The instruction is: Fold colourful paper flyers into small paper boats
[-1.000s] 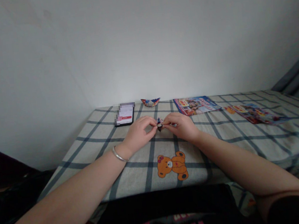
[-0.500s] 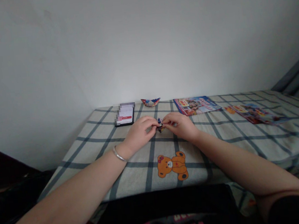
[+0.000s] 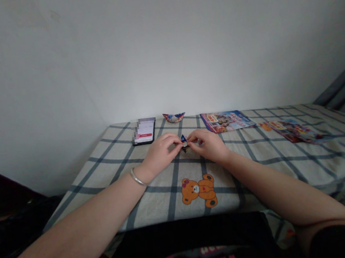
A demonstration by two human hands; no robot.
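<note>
Between my hands is a small piece of folded paper, printed in dark blue with lighter patches. My left hand pinches its left side between thumb and forefinger. From the other side, the thumb and fingertips of my right hand grip its right edge. The fingertips cover part of the paper, so its full shape is hidden. Beyond the hands, near the wall, stands a folded paper boat in red, blue and white, its ends pointing up.
A phone with a lit screen lies left of the boat. Two printed leaflets, a nearer one and a farther one, lie on the right. A checked cloth with a printed bear covers the table, which meets a white wall.
The paper between my fingertips has spread a little wider, and more of its blue upper point shows. Both hands stay in nearly the same place.
</note>
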